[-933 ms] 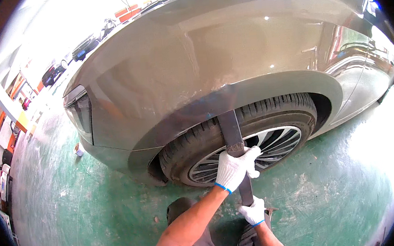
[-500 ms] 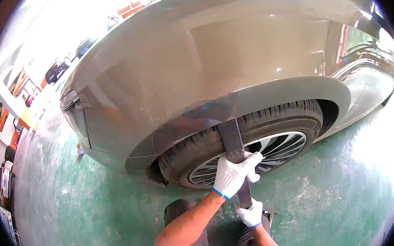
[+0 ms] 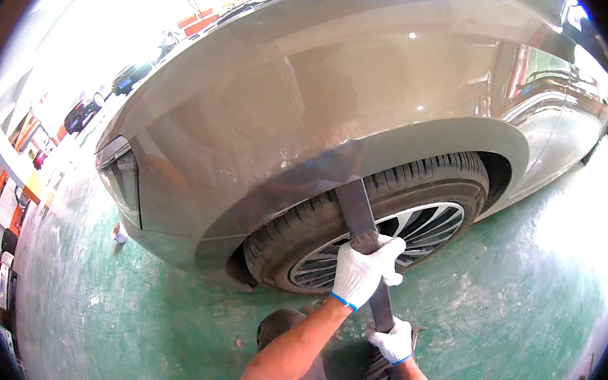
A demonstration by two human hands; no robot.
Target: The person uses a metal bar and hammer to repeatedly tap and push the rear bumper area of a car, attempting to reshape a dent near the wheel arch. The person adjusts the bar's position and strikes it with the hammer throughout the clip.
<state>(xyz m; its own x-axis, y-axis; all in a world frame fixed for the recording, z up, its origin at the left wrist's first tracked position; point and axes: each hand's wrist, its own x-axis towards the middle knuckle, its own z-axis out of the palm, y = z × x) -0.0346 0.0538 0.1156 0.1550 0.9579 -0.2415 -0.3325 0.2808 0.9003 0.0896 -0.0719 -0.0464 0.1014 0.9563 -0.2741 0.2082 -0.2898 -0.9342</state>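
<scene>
A long, flat, dark metal bar (image 3: 358, 211) runs up from my lap across the wheel. Its far end meets the gap between the tyre (image 3: 417, 174) and the wheel arch (image 3: 450, 135), where the tip is hidden. Around the bar's middle, in front of the spoked rim (image 3: 431, 223), my left hand (image 3: 367, 267) is closed in a white knit glove. Lower down, near my knees, my gloved right hand (image 3: 394, 341) is closed round the bar's near part. Above the arch, the beige fender (image 3: 240, 102) shows scuffs and small dents along its lower edge.
The car's headlight (image 3: 121, 176) is at the left front corner. A small white can (image 3: 119, 233) stands on the green floor (image 3: 165, 329) beyond the bumper. Dark parked cars (image 3: 131, 76) and shelving are at the far left. My knee (image 3: 279, 324) is close below the tyre.
The view has shifted slightly, showing more of the car's top edge. My right hand sits a little lower in the picture; both hands keep hold of the bar.
</scene>
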